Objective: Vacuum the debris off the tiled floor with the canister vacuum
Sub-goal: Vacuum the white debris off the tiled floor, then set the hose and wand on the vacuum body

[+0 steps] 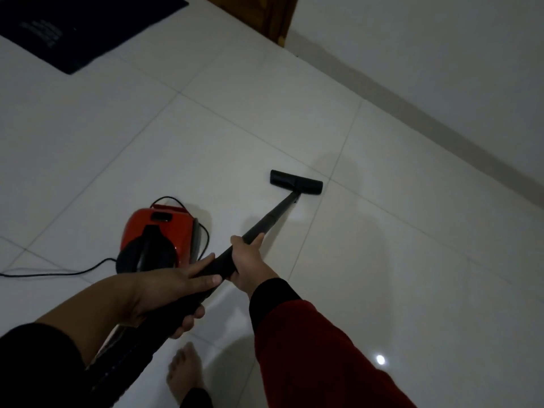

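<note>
The black wand (265, 228) is gripped by both hands, right hand (248, 260) ahead, left hand (167, 293) further back. The floor head (295, 183) is laid flat on the white tiles (382, 231), red canister (159, 234) just left.

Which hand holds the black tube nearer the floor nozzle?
The right hand, in the red sleeve, grips the wand closer to the nozzle; the left hand holds farther back.

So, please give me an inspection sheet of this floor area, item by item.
Surface: white tiled floor, glossy; no debris discernible.
Job's things: red canister vacuum on floor; black wand; floor nozzle flat on tile.
Clutter: dark mat, far left.
Hands: left hand and right hand both grip the wand.
Cables: black cord trails left from canister.
Surroundings: white wall, wooden door frame, bare foot.
</note>
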